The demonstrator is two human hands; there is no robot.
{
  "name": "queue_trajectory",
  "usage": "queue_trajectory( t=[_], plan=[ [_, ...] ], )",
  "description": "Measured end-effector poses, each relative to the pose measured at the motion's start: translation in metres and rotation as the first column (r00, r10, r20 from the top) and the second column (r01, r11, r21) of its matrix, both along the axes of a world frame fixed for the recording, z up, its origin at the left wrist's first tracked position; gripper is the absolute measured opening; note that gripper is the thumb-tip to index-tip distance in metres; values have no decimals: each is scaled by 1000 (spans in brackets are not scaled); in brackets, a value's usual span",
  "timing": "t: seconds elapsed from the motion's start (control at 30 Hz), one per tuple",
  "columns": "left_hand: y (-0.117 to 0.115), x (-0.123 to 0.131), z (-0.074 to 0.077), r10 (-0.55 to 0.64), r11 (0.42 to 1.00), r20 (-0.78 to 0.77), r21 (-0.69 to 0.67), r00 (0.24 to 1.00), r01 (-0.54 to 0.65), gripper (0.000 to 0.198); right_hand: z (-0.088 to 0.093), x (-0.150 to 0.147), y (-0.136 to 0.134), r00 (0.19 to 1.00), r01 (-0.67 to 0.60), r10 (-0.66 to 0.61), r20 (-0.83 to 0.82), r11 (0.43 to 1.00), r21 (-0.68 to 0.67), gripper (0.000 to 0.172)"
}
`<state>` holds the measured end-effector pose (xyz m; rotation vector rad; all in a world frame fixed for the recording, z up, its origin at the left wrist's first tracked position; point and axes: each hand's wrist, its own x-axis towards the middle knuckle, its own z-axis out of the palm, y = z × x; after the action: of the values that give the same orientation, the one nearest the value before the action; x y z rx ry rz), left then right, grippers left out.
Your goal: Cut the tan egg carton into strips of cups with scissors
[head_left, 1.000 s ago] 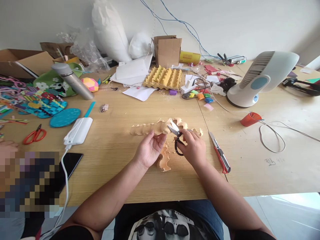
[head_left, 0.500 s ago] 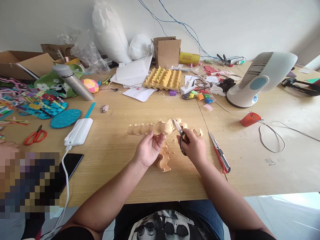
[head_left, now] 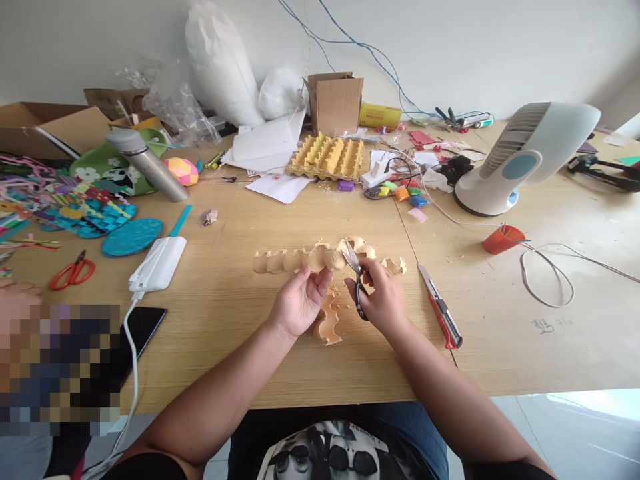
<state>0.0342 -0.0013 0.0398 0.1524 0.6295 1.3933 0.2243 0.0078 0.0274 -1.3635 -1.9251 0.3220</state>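
My left hand [head_left: 300, 300] pinches a strip of egg carton [head_left: 290, 261], a row of tan bumpy cups, held level above the table. In my right hand [head_left: 383, 293] is a pair of black-handled scissors [head_left: 359, 280]. Their blades are parted and lie at the strip's right end; whether they touch the edge I cannot tell. Beneath my left hand a wavy cut piece of carton [head_left: 329, 323] lies on the wood, with crumbs around it. Other carton scraps [head_left: 395, 266] lie just beyond my right hand.
A red utility knife [head_left: 443, 310] lies right of my right hand. Farther back are a yellow egg tray [head_left: 327, 159], a white fan [head_left: 520, 160] and an orange cup [head_left: 503, 239]. Leftward lie red scissors [head_left: 73, 272], a white power bank [head_left: 159, 264] and another person's hand [head_left: 17, 293].
The egg carton strip has turned in my left hand, its cup edges showing more. The scissors have shifted slightly left and their blades have spread apart at the strip's right end.
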Motion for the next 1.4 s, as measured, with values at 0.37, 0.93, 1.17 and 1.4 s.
queue_trajectory(
  t=[0.37, 0.93, 1.17, 1.4],
  plan=[
    [-3, 1, -11, -42, 996, -1, 74, 999, 42, 21, 2, 1, -1, 997, 54, -55, 51, 998, 27, 31],
    [-2, 0, -8, -10, 998, -36, 68, 999, 12, 14, -2, 7, 2, 998, 35, -40, -58, 997, -74, 39],
    [2, -4, 3, 34, 999, 30, 16, 999, -34, 22, -1, 9, 8, 986, 60, -96, -138, 968, -245, 39],
    [3, -8, 5, -3, 1000, 20, -23, 1000, 4, 25, -2, 8, 11, 977, -68, 43, -208, 991, -113, 44]
  ],
)
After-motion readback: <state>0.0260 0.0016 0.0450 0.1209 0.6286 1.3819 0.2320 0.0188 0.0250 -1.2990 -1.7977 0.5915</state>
